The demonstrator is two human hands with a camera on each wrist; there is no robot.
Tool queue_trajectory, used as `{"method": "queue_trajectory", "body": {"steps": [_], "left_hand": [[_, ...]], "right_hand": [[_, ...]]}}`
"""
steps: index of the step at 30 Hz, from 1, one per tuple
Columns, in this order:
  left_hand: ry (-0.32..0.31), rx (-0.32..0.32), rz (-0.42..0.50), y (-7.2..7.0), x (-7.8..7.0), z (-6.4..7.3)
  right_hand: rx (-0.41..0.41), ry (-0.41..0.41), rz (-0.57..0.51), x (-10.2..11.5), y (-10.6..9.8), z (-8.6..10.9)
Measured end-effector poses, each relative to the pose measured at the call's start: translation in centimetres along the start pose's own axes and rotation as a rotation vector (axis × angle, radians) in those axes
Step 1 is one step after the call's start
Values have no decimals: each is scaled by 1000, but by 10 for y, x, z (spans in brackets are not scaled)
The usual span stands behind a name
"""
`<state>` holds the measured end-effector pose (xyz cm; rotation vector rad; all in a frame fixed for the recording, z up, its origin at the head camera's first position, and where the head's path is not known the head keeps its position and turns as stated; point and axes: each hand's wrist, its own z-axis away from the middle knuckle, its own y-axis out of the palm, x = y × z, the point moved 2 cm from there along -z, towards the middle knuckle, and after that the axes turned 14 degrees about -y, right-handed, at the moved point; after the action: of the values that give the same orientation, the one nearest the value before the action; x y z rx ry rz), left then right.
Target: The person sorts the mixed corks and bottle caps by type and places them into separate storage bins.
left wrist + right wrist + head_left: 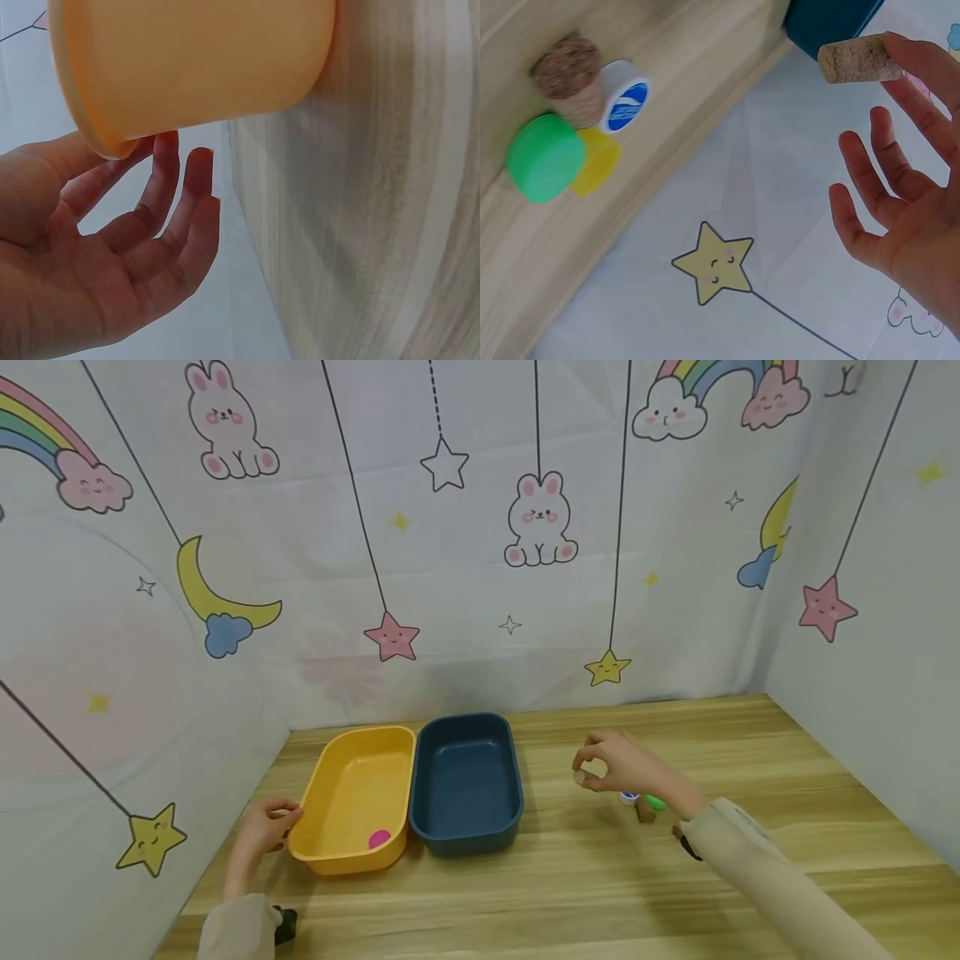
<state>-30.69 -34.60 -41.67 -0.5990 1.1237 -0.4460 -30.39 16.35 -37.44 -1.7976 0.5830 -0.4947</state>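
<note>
At the left of the head view, my left hand (264,827) holds the rim of a yellow plastic bin (352,863) at its left side. In the left wrist view its lower fingers (199,176) are loosely bent under the rim. A round pink object (379,839) lies in the bin's front right corner. My right hand (621,762) pinches a cork (859,60) by one end between thumb and index finger, raised above the table. The right hand's other fingers (866,176) are spread apart from it.
A dark blue bin (468,843) stands against the yellow one's right side. Below the right arm lie a bottle cork (570,79), a white and blue cap (626,101), a green cap (546,157) and a yellow cap (598,161). A printed curtain (465,568) backs the wooden table (450,910).
</note>
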Motion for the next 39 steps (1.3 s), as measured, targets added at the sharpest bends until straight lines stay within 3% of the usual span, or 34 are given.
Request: {"method": "queue_trajectory", "body": {"steps": [15,39], "left_hand": [[-16,-1,0,1,0,-1],[-20,9,2,1,0,-3]], "right_hand": [[-58,-64,-1,8,-8,-48],[16,-145,-79,45,-4,-111]]}}
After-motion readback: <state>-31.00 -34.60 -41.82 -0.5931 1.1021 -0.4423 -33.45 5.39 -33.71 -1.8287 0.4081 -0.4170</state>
